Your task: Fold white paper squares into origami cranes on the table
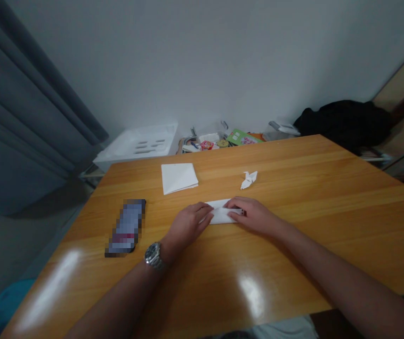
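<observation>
A sheet of white paper, folded into a narrow strip, lies on the wooden table in front of me. My left hand, with a metal watch at its wrist, grips the strip's left end between thumb and fingers. At the other end, my right hand pinches the paper, its fingers curled over the edge. Just beyond the right hand sits a small white paper bird. A stack of white paper squares rests farther back to the left.
A phone with a blurred-out screen lies on the left of the table. Behind the far edge stand a white plastic rack, a green packet and clear boxes. Black cloth is heaped at the back right.
</observation>
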Demonstrator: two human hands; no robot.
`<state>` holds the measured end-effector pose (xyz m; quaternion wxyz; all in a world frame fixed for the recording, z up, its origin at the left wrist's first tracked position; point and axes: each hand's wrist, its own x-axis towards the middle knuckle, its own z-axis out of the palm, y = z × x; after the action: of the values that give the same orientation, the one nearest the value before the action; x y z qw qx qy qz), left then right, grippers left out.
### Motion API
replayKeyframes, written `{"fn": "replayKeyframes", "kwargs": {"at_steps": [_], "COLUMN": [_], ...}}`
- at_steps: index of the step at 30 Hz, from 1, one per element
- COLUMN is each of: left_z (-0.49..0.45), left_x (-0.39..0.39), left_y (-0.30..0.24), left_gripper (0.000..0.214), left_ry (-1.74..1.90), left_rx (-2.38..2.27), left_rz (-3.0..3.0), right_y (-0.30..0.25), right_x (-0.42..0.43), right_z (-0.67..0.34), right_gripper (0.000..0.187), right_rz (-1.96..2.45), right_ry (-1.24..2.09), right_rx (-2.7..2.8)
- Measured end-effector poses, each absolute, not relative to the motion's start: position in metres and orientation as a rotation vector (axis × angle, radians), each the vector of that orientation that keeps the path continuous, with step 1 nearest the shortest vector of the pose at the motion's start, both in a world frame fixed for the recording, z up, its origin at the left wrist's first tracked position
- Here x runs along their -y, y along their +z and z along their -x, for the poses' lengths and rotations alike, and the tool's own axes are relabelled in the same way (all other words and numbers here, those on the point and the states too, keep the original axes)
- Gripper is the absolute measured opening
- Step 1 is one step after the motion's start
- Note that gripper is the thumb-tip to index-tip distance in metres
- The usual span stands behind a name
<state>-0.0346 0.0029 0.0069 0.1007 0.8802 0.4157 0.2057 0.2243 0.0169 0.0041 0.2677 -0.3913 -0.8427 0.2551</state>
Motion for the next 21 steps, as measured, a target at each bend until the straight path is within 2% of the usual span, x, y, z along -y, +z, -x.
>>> {"fn": "replayKeyframes", "kwargs": {"at_steps": [6, 10, 15, 21], "left_z": [0.033, 0.034, 0.034, 0.034], "left_x": [-0.012, -0.014, -0.013, -0.013], "left_y": [-0.005, -0.007, -0.007, -0.006], "left_gripper": [0.034, 0.042, 0.04, 0.035], "left_ry": [0.753, 0.685, 0.624, 0.62], "left_rx": [-1.311, -1.454, -1.566, -1.556], "left_rz": [-2.521, -2.592, -2.592, -2.575], "right_y": [-0.007, -0.011, -0.013, -0.016], "right_x": [-0.025, -0.028, -0.029, -0.031], "right_z": [-0.216, -0.214, -0.213, -0.214], "right_gripper": [0.013, 0.009, 0.009, 0.022], "right_rz": [1.08, 1.089, 1.061, 1.131], "right_ry": [0.611, 0.635, 0.564, 0.444], "right_rx": [2.2, 2.192, 2.191, 2.197]}}
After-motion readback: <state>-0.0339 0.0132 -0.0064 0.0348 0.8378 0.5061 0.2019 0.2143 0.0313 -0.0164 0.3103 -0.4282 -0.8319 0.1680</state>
